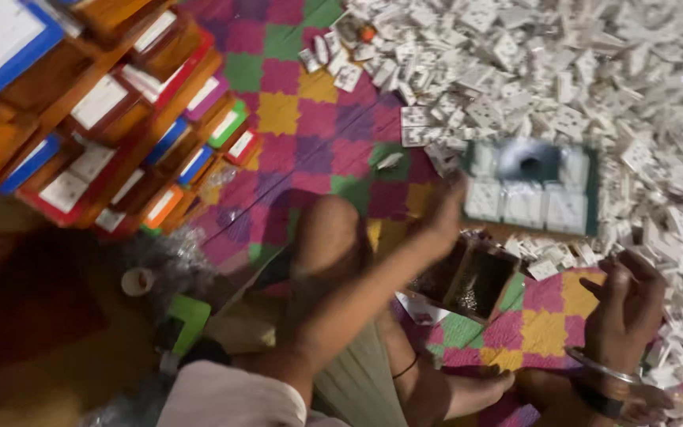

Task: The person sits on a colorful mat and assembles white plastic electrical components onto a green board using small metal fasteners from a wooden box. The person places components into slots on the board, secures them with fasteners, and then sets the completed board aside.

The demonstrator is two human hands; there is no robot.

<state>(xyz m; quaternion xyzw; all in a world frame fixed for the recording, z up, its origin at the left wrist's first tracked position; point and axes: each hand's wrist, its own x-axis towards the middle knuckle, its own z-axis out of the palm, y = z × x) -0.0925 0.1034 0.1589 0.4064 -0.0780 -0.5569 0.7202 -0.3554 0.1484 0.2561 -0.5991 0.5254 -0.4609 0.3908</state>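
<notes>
left hand (443, 212) is out by the green tray (593, 198) of white switch plates (523, 204), too blurry to tell its grip, right hand (626, 304) curled empty-looking near the small open box (476, 278), so I'd steady that tray before lifting.

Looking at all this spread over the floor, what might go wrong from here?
The left hand reaches out right over the open brown box; a knock might tip it and spill the contents. The heap of white pieces lies loose across the mat, so some could slide away or get mixed. The stack of boxes leans and might slip.
</notes>
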